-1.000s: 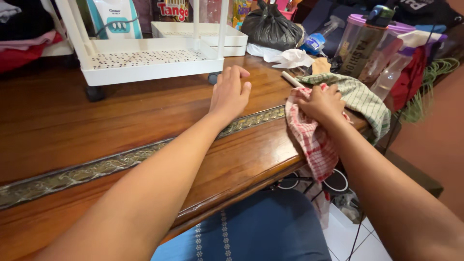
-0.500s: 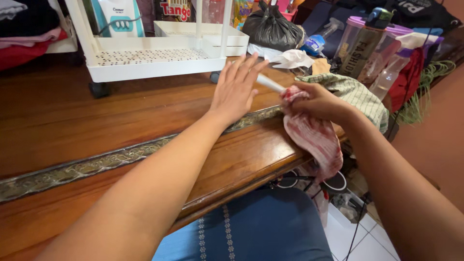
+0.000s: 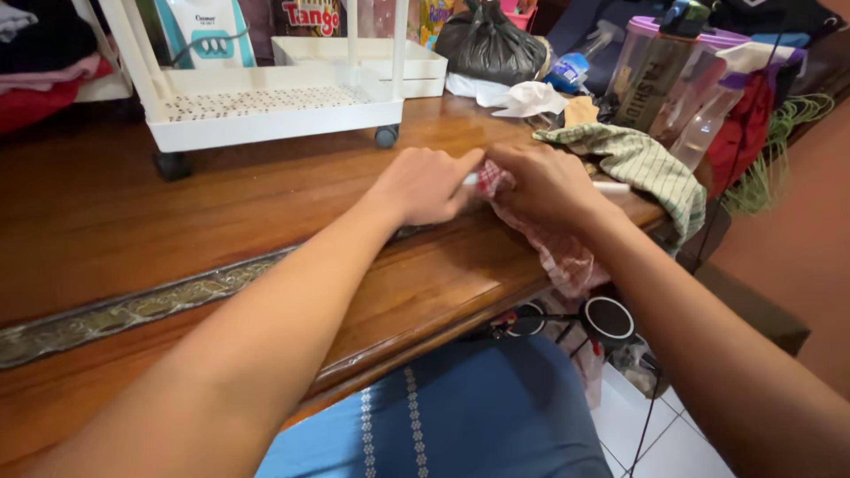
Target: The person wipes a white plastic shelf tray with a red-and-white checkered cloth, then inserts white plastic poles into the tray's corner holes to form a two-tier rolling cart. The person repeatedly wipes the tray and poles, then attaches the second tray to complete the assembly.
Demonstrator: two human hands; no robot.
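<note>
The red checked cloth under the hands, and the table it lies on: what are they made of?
The red checked cloth looks like thin woven cotton: it crumples and hangs limp over the edge. The table seems varnished wood, with visible grain, a glossy sheen and a patterned inlay strip, possibly metal or carving.

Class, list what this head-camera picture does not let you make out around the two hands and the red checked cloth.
- Head view: the left hand and right hand cover most of a thin white object; its kind cannot be told.
- The red checked cloth hangs over the wooden table edge; its lower end is hidden.
- The white cart is cut off by the top edge.
</note>
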